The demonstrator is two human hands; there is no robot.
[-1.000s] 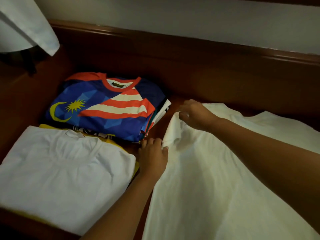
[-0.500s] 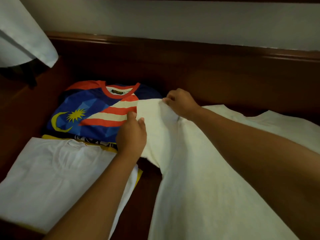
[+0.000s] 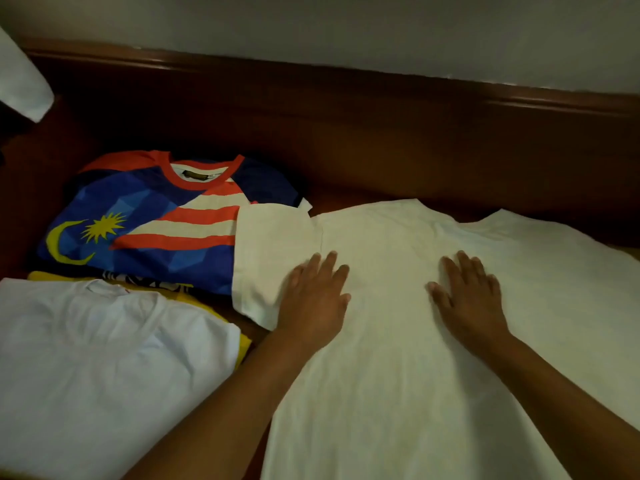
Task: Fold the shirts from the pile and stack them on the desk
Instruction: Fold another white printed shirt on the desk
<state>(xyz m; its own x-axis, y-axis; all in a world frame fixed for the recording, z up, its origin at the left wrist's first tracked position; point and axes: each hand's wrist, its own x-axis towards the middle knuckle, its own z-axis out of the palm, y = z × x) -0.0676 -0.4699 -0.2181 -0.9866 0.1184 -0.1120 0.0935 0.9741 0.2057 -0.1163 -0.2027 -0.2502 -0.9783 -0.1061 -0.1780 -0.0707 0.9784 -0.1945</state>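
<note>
A white T-shirt (image 3: 398, 358) lies spread flat on the dark wooden desk (image 3: 398, 157), neck toward the wall. Its left sleeve (image 3: 266, 251) is laid out and overlaps the edge of a folded blue, red and white flag-print shirt (image 3: 152, 220). My left hand (image 3: 313, 299) rests flat, fingers straight, where that sleeve joins the body. Flat on the chest lies my right hand (image 3: 469, 299), fingers spread. A folded white shirt (image 3: 97, 368) sits at the near left on top of a yellow one (image 3: 204, 299).
A raised wooden ledge (image 3: 346, 77) runs along the grey wall behind the desk. A corner of white cloth (image 3: 20, 81) hangs at the upper left. Bare desk shows between the shirts and the ledge.
Both hands let go of the left sleeve they were pinching; it now lies spread over the flag shirt's edge. The hands have dropped flat onto the white shirt.
</note>
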